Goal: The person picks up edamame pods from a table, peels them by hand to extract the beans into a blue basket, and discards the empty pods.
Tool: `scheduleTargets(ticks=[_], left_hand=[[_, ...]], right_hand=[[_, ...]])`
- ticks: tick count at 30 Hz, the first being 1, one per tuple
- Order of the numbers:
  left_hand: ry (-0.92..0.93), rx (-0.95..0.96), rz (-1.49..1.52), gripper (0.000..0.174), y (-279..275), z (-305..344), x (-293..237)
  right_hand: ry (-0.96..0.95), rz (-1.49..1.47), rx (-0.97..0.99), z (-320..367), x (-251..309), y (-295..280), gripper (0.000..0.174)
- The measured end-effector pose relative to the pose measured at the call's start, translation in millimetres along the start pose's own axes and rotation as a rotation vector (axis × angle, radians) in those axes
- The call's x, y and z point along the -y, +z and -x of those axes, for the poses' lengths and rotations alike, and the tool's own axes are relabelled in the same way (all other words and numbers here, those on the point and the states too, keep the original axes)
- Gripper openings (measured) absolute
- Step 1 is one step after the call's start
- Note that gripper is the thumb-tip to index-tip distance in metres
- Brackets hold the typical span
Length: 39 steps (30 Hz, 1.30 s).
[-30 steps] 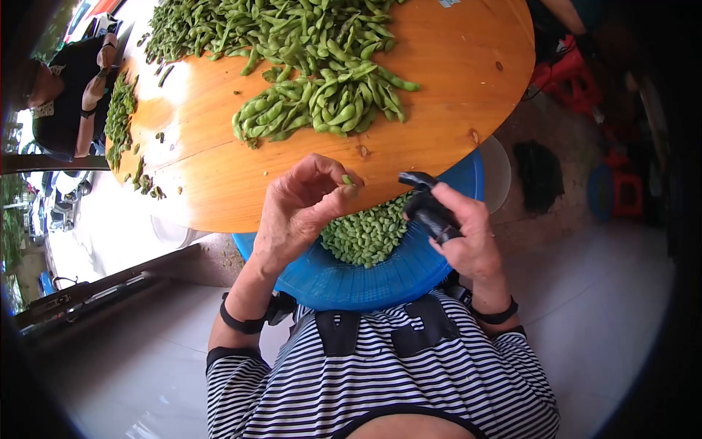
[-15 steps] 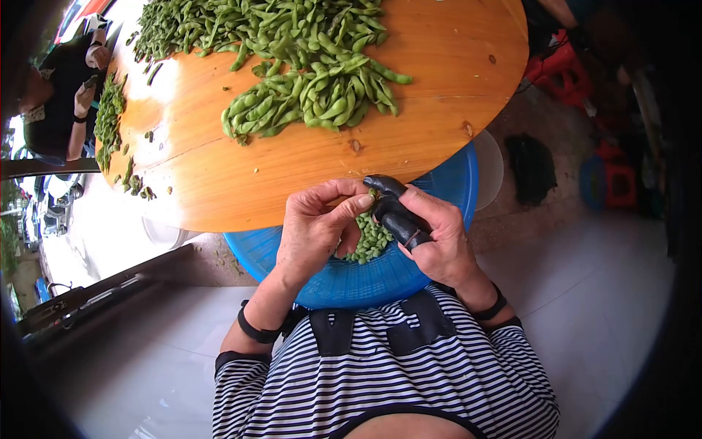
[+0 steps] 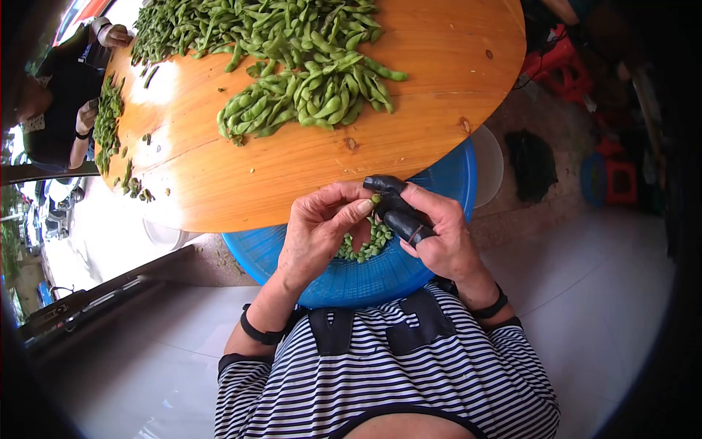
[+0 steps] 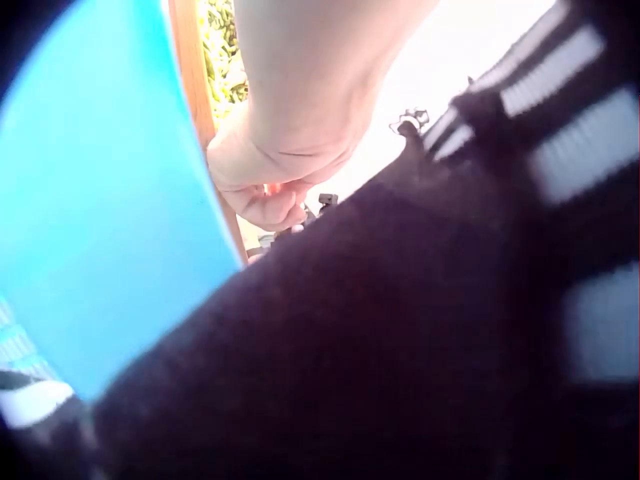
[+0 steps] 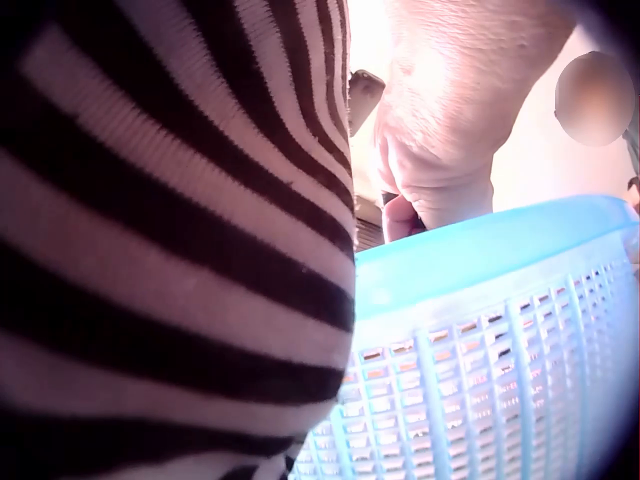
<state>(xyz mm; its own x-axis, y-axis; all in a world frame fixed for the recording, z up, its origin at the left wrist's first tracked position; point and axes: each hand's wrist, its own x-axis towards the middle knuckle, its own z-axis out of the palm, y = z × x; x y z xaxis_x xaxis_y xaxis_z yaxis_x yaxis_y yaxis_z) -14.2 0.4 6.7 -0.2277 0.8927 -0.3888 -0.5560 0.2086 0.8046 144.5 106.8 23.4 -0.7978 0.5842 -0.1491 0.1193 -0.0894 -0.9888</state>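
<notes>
A small green pod (image 3: 376, 198) is pinched between the thumb and forefinger of my left hand (image 3: 316, 230). My right hand (image 3: 439, 227), with black coverings (image 3: 404, 219) on its thumb and fingers, meets it there and grips the pod's other side. Both hands are over a blue basket (image 3: 344, 287) that holds shelled green beans (image 3: 376, 240), partly hidden by the hands. In the left wrist view the left hand (image 4: 290, 160) shows curled fingers; the right wrist view shows the right hand (image 5: 445, 130) above the basket rim (image 5: 480, 240), its fingertips hidden.
A round wooden table (image 3: 292, 179) stands just beyond the basket, with a large heap of green pods (image 3: 292, 95) on it and a smaller pile (image 3: 110, 121) at its left edge. Another person (image 3: 62, 102) sits at the left. Red stools (image 3: 563, 69) stand at the right.
From apart, my hands have come together over the basket, the right moving left to meet the pod in the left. The other person's hands have moved apart, one onto the table heap.
</notes>
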Motion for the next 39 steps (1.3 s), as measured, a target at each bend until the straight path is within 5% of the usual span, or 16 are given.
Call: scheduleTargets(ticks=[4, 14, 17, 19, 24, 27, 31, 36, 39], left_hand=[[0.110, -0.050, 0.059, 0.014, 3.9, -0.2, 4.5], [0.348, -0.133, -0.132, 0.006, 12.1, -0.8, 13.6], [0.440, -0.166, -0.341, 0.007, 7.7, -1.1, 16.1], [0.665, -0.128, -0.699, 0.009, 0.8, -1.9, 15.6], [0.268, 0.021, 0.038, 0.016, -1.8, -2.9, 7.1], [-0.022, 0.287, 0.539, 0.027, -7.9, -7.4, 7.4], [0.003, 0.148, 0.368, 0.032, -0.6, -5.8, 4.9], [0.422, -0.041, -0.605, 0.021, -3.6, -3.5, 6.8], [0.195, -0.017, -0.538, 0.024, -5.0, 4.0, -9.0]], right_hand=[[0.185, -0.331, 0.013, 3.1, -4.5, -3.0, 0.041], [0.206, -0.546, 0.127, -1.7, -10.6, -6.3, 0.036], [0.163, -0.625, 0.191, -2.5, -21.3, -8.2, 0.035], [0.237, -0.760, 0.146, -2.9, -24.6, -6.8, 0.036], [0.249, -0.955, 0.306, -3.8, -37.0, -12.2, 0.041], [0.300, -1.004, 0.338, -4.0, -34.0, -12.5, 0.042], [0.245, -0.704, 0.225, -4.2, -25.2, -13.4, 0.041], [0.224, -0.395, 0.132, -1.7, -10.6, -8.4, 0.039], [0.215, -0.291, 0.080, -2.4, -10.6, -4.5, 0.038]])
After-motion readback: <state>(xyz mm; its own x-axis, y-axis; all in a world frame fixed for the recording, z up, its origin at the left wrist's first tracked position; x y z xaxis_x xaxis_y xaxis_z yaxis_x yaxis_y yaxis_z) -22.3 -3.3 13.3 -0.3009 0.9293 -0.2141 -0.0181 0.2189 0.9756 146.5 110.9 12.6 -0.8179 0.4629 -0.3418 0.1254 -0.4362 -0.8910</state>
